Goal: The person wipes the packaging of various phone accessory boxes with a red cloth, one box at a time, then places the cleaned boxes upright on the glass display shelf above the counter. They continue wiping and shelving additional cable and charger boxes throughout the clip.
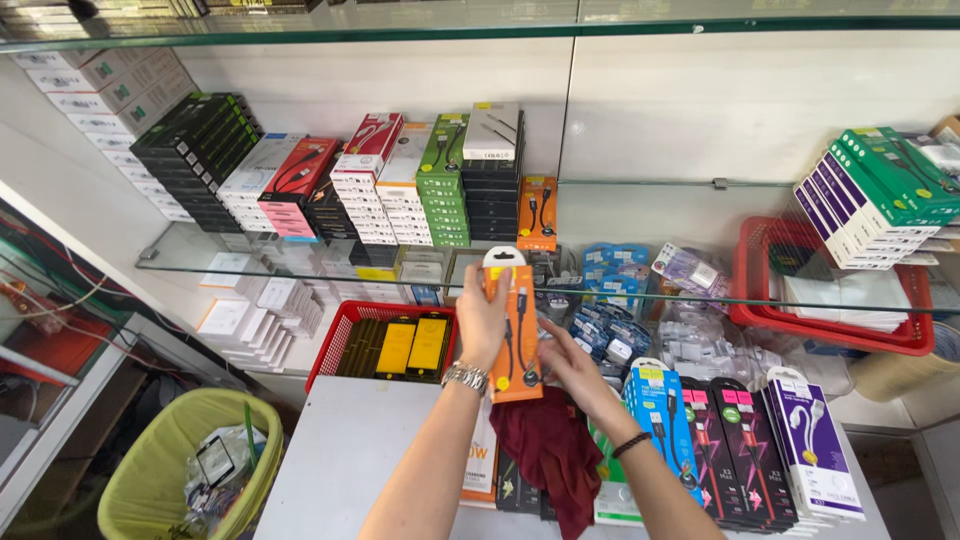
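An orange cable pack (517, 335), flat w/ a white hang tab on top, is held upright in mid-frame, above the desk (345, 450) & in front of the glass shelf (250, 262). Left hand (481, 318) grips its upper left edge, fingers clenched round the pack; a metal watch (466, 377) sits on that wrist. Right hand (565, 365) touches the pack's lower right corner, fingers pinching it lightly; a black band (631, 444) is on that wrist.

Just below the hands lies a dark red cloth (550, 450) on the desk, over more flat packs. To the right, a row of blue, black/pink & white cable boxes (740, 440) stands on the desk.

Behind the pack, the shelf carries stacked boxes: black, white, pink, green, plus one more orange pack (538, 213). Under the shelf, left of the hands, a red basket (345, 325) holds black & yellow packs. A second red basket (830, 290) sits far right w/ white items inside; green & white boxes (880, 195) are stacked above it. Bottom left, on the floor, a lime-green bin (185, 465) holds scrap packaging.
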